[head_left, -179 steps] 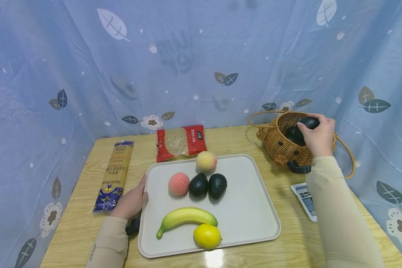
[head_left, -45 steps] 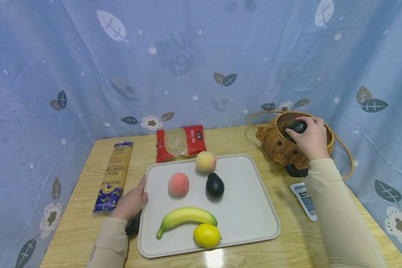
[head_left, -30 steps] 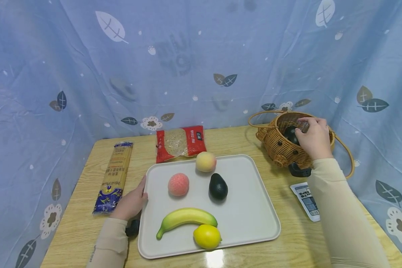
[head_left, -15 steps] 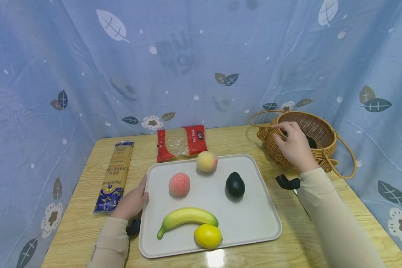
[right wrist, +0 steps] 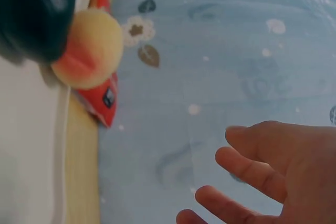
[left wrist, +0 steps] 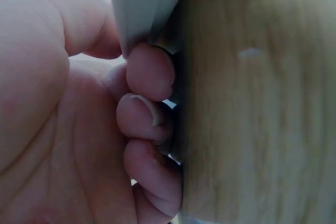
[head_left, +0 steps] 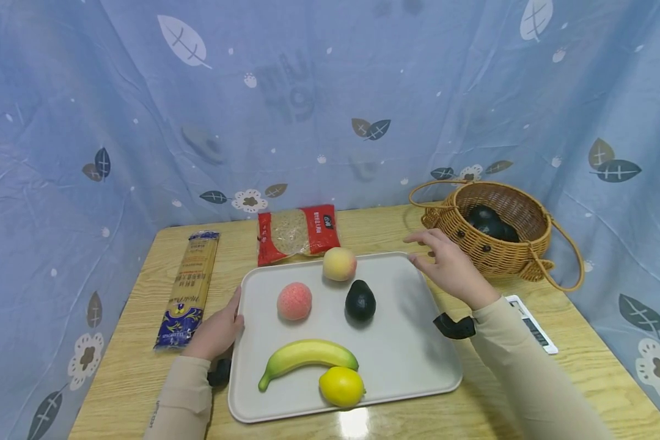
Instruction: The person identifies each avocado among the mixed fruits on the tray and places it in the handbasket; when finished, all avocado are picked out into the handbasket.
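Observation:
My left hand (head_left: 216, 331) holds the left edge of a white tray (head_left: 407, 366); in the left wrist view the thumb is on one side of the rim and the fingertips (left wrist: 149, 72) curl against its underside. My right hand (head_left: 448, 266), fingers spread and holding nothing, hovers by the tray's far right corner. On the tray lie a dark avocado (head_left: 360, 301), a pink peach (head_left: 294, 301), a yellow peach (head_left: 339, 264) at the far rim, a banana (head_left: 308, 357) and a lemon (head_left: 341, 387). Behind the right hand, a wicker basket (head_left: 500, 260) contains dark avocados (head_left: 485, 220), partly overlapping.
A red pasta bag (head_left: 297, 235) lies behind the tray, and a long spaghetti packet (head_left: 187, 290) to its left. A white packet (head_left: 533, 324) is partly behind the right sleeve. The basket's handle (head_left: 572, 260) sticks out rightward. A blue curtain (head_left: 308, 122) encloses the table.
My right hand released an avocado inside the basket, then came out leftward and toward the tray. One avocado fewer lies on the tray; the remaining one rolled right, then back left. The left hand stayed put.

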Available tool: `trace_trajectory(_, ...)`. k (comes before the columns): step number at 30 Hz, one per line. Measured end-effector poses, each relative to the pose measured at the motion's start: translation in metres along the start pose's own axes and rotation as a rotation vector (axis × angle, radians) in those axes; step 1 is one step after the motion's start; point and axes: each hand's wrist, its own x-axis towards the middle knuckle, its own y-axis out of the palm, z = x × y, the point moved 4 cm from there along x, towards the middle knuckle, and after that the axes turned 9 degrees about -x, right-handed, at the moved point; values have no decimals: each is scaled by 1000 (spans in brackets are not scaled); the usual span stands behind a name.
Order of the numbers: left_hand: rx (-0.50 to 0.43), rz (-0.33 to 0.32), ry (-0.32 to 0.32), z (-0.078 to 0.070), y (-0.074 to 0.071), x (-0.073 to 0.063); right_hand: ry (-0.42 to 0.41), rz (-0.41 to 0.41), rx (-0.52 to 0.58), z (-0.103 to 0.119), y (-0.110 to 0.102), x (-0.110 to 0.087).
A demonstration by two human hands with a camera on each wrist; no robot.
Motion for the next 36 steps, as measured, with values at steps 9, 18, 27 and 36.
trace_trajectory(9, -2, 2, 1, 2, 0, 1, -132, 51, 17, 16, 40, -5)
trace_trajectory(18, 1, 3, 5, 1, 0, 1, -156, 245, 25, 22, 82, -15)
trace_trajectory(27, 3, 1, 4, 0, -1, 1, -150, 223, 13, 25, 102, -20)
trace_trajectory(36, 1, 5, -6, 1, 0, 1, -119, 119, 16, 15, 86, -15)
